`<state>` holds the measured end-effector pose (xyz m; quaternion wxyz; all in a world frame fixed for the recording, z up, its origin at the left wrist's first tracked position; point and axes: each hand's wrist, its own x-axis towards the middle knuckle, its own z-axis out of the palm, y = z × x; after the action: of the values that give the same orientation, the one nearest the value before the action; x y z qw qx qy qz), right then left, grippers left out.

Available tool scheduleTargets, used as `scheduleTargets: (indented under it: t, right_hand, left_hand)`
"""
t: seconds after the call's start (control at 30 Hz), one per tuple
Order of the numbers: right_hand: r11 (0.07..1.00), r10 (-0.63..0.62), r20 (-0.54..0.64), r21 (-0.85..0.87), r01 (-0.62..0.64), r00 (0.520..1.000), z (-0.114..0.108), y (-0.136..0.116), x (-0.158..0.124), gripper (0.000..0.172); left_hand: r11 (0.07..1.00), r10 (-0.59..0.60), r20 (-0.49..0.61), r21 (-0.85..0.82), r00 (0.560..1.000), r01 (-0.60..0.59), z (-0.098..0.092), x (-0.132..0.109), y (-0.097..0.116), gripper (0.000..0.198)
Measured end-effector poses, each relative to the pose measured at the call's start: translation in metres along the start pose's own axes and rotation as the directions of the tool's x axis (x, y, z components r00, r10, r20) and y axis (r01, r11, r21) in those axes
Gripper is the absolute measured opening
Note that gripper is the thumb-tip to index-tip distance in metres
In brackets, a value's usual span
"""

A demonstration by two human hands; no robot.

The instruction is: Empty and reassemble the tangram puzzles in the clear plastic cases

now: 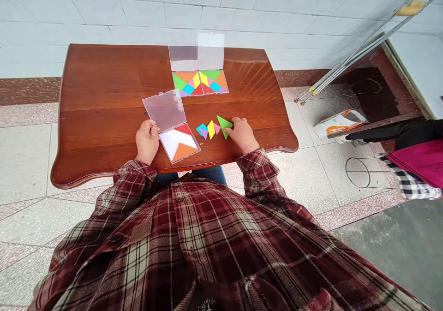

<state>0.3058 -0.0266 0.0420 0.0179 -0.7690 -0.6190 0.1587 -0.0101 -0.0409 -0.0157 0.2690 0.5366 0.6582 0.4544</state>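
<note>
Two bare hands fill my feed, both just inside the near edge of the dark wooden table. The left hand curls its fingers over the left rim of an open clear plastic case, which I read as a firm pinch. The right hand reaches inward with its fingertips pressed on a green triangle tile; from here I cannot tell whether the tile is lifted or still on the wood. That tile ends a short row between the hands: a blue tile, a purple tile, a yellow tile and a pink tile, set close together. The case's raised lid angles away toward the far edge. Inside its base, a red tile and an orange tile lie on white backing, with a white chevron showing between them. Near the middle of the far edge, two more open cases sit side by side, each holding a full multicoloured square of tiles. Polished wood runs from the hands out to the left and right edges, and plaid sleeves cross the near edge.
</note>
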Motion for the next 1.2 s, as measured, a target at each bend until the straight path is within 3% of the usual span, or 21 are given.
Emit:
scheduleTargets:
  t: [0.23,0.5,0.63,0.73,0.87,0.97,1.1,1.2]
  right_hand:
    - [0.998,-0.038,0.059,0.055,0.035,0.998,0.003,0.007,0.009,0.050]
    - [0.997,0.049,0.079,0.050,-0.053,0.996,0.004,0.004,0.016,0.053]
    - [0.978,0.034,0.034,0.207,-0.040,0.999,0.007,0.012,0.016,0.035]
    - [0.948,-0.020,-0.093,0.314,0.048,0.995,0.004,0.009,0.008,0.021]
    - [0.860,-0.205,-0.185,0.434,0.268,0.961,0.003,-0.023,-0.012,0.020]
    - [0.735,-0.388,-0.075,0.576,0.357,0.919,0.015,-0.061,-0.027,0.014]
    - [0.636,-0.479,0.153,0.739,0.222,0.865,0.041,-0.103,-0.037,0.007]
    - [0.639,-0.438,0.210,0.757,0.138,0.874,0.052,-0.120,-0.038,0.010]
  left_hand:
    - [1.000,0.024,0.005,0.017,1.000,-0.024,0.001,0.001,-0.005,0.014]
    - [0.997,0.055,0.008,0.045,0.998,-0.056,0.002,0.002,-0.009,0.012]
    - [0.999,0.028,0.015,0.035,0.999,-0.029,0.004,0.001,-0.009,0.015]
    - [0.999,0.016,0.021,0.029,1.000,-0.016,0.005,0.000,-0.009,0.014]
    - [0.999,0.025,0.021,0.019,0.999,-0.026,0.005,0.000,-0.009,0.013]
    - [1.000,0.031,0.019,0.006,0.999,-0.031,0.005,-0.001,-0.008,0.011]
    - [0.999,0.038,0.020,-0.001,0.999,-0.038,0.004,-0.001,-0.004,0.008]
    - [0.999,0.040,0.016,0.006,0.999,-0.040,0.004,-0.002,-0.002,0.007]
